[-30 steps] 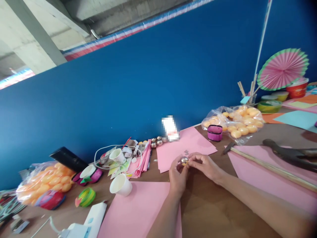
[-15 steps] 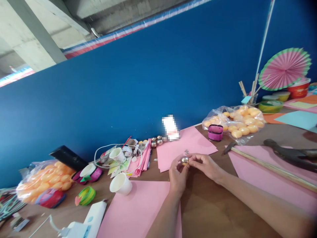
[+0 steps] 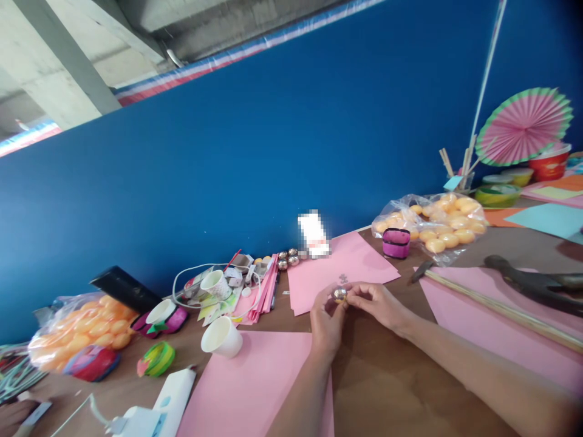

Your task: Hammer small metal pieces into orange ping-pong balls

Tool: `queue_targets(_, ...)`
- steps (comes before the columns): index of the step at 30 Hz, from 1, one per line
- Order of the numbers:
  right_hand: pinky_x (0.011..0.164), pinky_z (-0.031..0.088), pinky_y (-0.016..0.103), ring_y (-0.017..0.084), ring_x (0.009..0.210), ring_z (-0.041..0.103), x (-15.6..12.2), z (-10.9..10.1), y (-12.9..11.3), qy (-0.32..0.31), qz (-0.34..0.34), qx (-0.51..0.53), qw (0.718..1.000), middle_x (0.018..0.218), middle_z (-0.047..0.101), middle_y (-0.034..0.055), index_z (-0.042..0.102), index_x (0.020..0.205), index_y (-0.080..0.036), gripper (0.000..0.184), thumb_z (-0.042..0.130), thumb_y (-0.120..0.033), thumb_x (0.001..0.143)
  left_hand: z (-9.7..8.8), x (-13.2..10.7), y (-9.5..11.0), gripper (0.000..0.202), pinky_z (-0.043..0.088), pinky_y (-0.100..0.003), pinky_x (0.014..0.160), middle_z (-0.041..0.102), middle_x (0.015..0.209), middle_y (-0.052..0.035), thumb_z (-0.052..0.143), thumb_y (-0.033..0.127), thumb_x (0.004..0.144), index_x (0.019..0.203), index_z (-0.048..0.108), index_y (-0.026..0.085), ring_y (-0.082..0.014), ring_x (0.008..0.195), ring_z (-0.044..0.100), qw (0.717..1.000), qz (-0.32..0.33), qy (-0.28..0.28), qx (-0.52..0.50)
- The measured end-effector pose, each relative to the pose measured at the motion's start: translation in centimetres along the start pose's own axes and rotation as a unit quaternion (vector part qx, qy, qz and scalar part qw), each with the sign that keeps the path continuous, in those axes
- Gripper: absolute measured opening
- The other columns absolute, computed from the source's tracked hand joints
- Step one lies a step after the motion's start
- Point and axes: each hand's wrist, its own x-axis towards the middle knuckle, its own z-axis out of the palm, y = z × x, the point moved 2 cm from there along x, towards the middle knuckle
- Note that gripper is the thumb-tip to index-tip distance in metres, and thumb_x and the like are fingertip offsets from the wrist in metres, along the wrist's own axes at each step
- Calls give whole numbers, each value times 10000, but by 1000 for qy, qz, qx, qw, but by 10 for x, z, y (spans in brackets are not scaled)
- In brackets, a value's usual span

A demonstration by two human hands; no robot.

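A small shiny metallic ball (image 3: 339, 294) with a yellowish lower edge is held between my hands above the brown table. My left hand (image 3: 327, 318) curls around its left side, thumb and fingers closed on it. From the right, the thumb and fingertips of my right hand (image 3: 371, 303) pinch at the ball's edge; any smaller part between them is too small to make out. Just behind lies pink paper (image 3: 368, 267) with a small dark cluster (image 3: 343, 278) on it. Several similar metallic balls (image 3: 288, 259) sit against the blue wall.
A white cup (image 3: 221, 337) stands by a pink sheet (image 3: 255, 382) on the left. Bags of orange balls (image 3: 450, 221) lie right and left. A hammer (image 3: 421, 272) rests on paper at right. Another person's hand (image 3: 16, 416) shows bottom left near a power strip (image 3: 175, 394).
Another person's hand has come in at the lower left edge, over a small object there. My hands and the ball stay practically where they were.
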Motion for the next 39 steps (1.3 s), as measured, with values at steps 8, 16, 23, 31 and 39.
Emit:
queue_targets(8, 804, 383, 291, 204, 909, 557, 0, -2, -3, -1, 14, -8, 1000, 964, 646, 54, 605, 633, -152, 213, 583, -346, 719, 1, -1, -1, 401, 436, -348, 870, 620, 1070, -81, 592, 149, 692, 1092, 569, 175, -203, 978, 568, 1000, -8, -13, -5)
queue_targets(16, 660, 418, 263, 147, 670, 556, 1, -3, 0, 13, 45, -21, 999, 688, 645, 13, 612, 685, -148, 157, 607, -304, 680, 3, -3, 5, 392, 440, -313, 851, 649, 1012, -42, 553, 108, 704, 1086, 578, 194, -184, 948, 581, 999, 4, -24, 25)
queue_targets(23, 602, 404, 237, 114, 615, 530, 1, -1, -2, 20, 58, 53, 997, 630, 594, -23, 542, 641, -165, 151, 644, -273, 616, 4, -4, 9, 330, 451, -299, 805, 661, 959, -31, 542, 98, 693, 1005, 611, 182, -178, 890, 593, 998, 8, -22, 58)
queue_targets(31, 536, 359, 217, 88, 539, 472, 1, -1, -3, 22, 63, 40, 997, 559, 548, -45, 529, 616, -163, 131, 627, -249, 627, 4, -5, 12, 260, 452, -291, 779, 663, 934, -29, 529, 132, 707, 947, 621, 175, -175, 858, 593, 997, 6, -31, 71)
queue_targets(39, 576, 391, 222, 104, 592, 516, 3, -1, 9, 25, 49, 24, 998, 617, 590, -29, 536, 644, -163, 116, 617, -246, 646, 5, -5, 12, 254, 446, -287, 768, 660, 899, -24, 538, 165, 712, 954, 616, 183, -171, 832, 587, 996, 5, -34, 81)
